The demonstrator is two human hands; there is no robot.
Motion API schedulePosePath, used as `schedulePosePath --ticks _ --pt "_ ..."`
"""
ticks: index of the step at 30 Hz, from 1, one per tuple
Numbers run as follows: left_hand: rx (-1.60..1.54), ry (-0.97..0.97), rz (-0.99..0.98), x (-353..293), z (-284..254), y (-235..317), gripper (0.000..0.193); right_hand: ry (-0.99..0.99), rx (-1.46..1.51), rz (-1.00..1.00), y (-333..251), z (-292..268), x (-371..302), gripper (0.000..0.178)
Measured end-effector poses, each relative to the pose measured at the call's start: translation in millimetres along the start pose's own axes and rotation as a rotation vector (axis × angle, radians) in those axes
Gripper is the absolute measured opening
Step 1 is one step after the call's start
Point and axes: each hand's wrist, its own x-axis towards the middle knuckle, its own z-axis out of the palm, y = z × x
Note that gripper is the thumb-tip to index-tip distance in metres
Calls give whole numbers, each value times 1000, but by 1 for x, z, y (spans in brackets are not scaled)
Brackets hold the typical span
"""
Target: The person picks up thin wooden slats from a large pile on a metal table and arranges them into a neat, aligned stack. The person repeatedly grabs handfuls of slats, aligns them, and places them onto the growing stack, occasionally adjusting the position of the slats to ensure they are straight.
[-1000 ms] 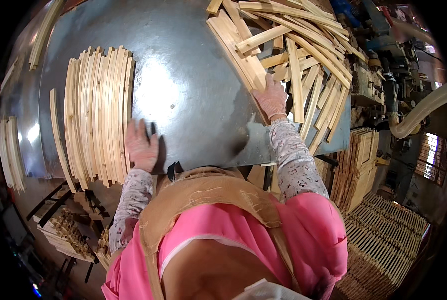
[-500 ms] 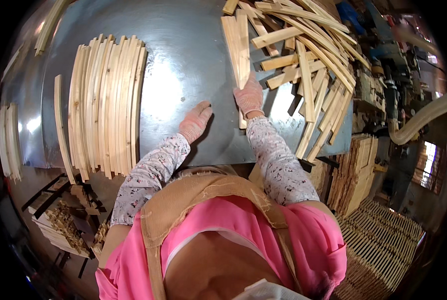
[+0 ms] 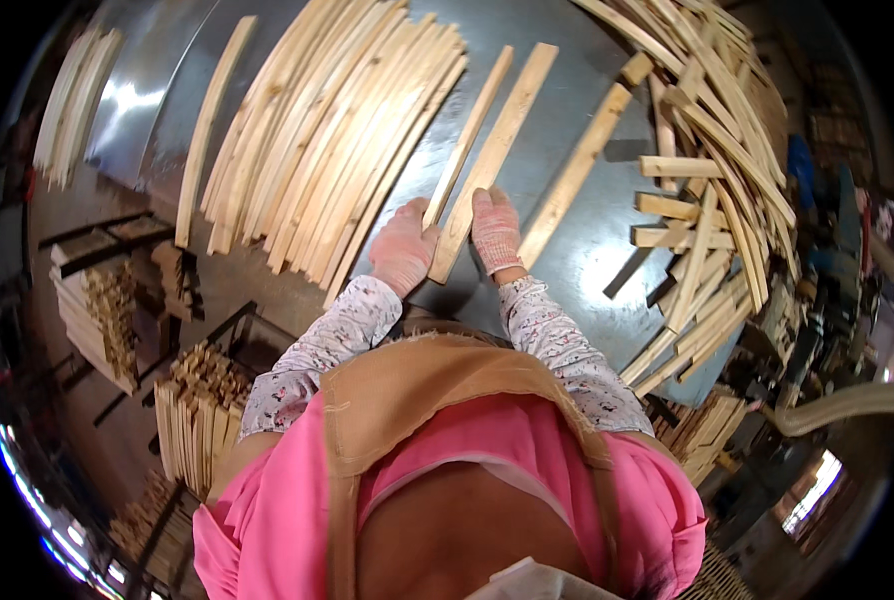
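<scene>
Both of my hands wear pinkish knit gloves and are close together over the near part of the metal tabletop. My left hand (image 3: 405, 248) is closed round the near end of a narrow wooden strip (image 3: 470, 135). Just right of it, a wider wooden strip (image 3: 504, 145) slants away from me, its near end between my hands. My right hand (image 3: 496, 232) grips that wider strip along its right edge, thumb and fingers close together. Farther right another strip (image 3: 579, 172) lies on the table, its near end beside my right hand.
A row of wooden strips (image 3: 337, 140) lies side by side to the left, with a single strip (image 3: 214, 130) beyond it. A jumbled heap of strips (image 3: 712, 200) covers the table's right side. Stacked wood (image 3: 199, 415) stands below the table's left edge.
My right hand has drawn a strip leftward from near the heap. My left hand, holding nothing before, now grips a narrow strip. The view has turned, shifting the row and heap.
</scene>
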Motion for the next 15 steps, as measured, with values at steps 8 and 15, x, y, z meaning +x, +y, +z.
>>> schedulePosePath --ticks 8,15 --pt "426 207 364 -19 -37 -65 62 -2 -188 -81 -40 -4 12 55" --pt "440 159 384 -16 -24 -41 85 608 -87 328 125 -75 29 80"
